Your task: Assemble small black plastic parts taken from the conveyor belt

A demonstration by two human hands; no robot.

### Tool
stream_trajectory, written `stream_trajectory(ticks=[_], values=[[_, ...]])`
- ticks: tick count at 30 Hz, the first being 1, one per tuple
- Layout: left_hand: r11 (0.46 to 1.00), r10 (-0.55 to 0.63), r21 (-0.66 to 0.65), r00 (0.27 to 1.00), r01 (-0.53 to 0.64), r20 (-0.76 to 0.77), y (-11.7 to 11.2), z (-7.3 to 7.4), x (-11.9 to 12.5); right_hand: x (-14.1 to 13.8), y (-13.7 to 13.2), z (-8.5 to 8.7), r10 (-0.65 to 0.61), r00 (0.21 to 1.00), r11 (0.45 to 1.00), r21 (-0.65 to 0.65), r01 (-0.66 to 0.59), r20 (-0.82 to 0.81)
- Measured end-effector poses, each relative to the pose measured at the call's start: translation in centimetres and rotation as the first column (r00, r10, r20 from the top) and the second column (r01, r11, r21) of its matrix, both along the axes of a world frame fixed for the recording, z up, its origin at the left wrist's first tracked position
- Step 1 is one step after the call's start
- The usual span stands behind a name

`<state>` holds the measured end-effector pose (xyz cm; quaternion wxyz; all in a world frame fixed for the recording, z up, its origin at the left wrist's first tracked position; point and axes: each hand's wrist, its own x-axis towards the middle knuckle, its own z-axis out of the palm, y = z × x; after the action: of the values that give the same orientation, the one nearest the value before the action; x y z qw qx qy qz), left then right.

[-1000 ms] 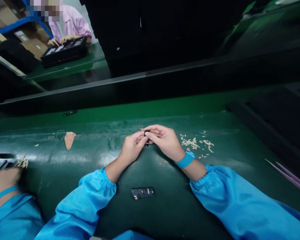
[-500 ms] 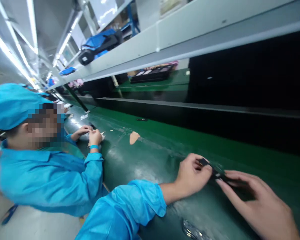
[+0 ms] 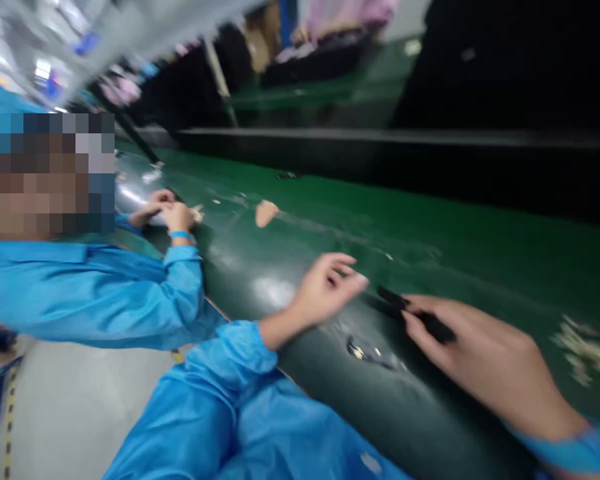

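My right hand [image 3: 485,350] pinches a slim black part [image 3: 393,298] between thumb and fingers, a little above the green bench [image 3: 260,267]. The part is blurred and half covered by the fingers, so I cannot make out its kind. To its left, my left hand [image 3: 327,290] hangs apart from it, fingers loosely curled and separated, with nothing visible between them. Below the two hands, a dark part with shiny gold-coloured spots [image 3: 373,352] lies on the bench.
A co-worker in a blue sleeve [image 3: 180,287] works at the left, hands [image 3: 173,215] together over the bench. A peach-coloured piece [image 3: 266,213], a small dark piece [image 3: 287,175] and pale scraps [image 3: 587,350] lie on the surface. A dark ledge [image 3: 330,140] runs along the back.
My left hand has let go of the black part and drawn away to the left. The right hand still holds the part. The view has tilted downward, bringing the pale scraps into sight.
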<state>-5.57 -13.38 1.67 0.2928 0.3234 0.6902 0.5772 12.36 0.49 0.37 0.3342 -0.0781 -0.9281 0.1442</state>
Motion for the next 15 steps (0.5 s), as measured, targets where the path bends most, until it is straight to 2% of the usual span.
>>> stream_trajectory(ticks=[4,6,8,10,12,15], values=[[0.966,-0.251,-0.102,0.956,0.237,-0.154,-2.6,0.7,-3.3,0.6,-0.3,2.0,0.020,0.992,0.989,-0.146,-0.001,0.125],[0.909,-0.411,-0.215,0.855,0.358,-0.316,-3.4,1.0,-3.5,1.1,-0.8,2.6,0.074,0.986,0.986,-0.159,-0.050,0.151],[0.833,-0.552,-0.349,0.695,0.429,-0.462,-4.2,1.3,-2.3,1.9,-1.9,3.0,0.148,0.973,0.984,-0.124,-0.127,0.177],[0.771,-0.636,-0.469,0.546,0.430,-0.546,-4.9,1.3,-0.4,2.6,-3.2,2.9,0.202,0.960,0.979,-0.060,-0.194,0.193],[0.746,-0.665,-0.542,0.460,0.386,-0.588,-5.3,0.7,1.4,2.8,-4.3,2.2,0.208,0.967,0.977,0.018,-0.213,0.147],[0.733,-0.679,-0.568,0.344,0.375,-0.649,-5.1,-0.9,2.6,1.8,-4.5,0.6,0.227,0.973,0.967,0.104,-0.231,0.045]])
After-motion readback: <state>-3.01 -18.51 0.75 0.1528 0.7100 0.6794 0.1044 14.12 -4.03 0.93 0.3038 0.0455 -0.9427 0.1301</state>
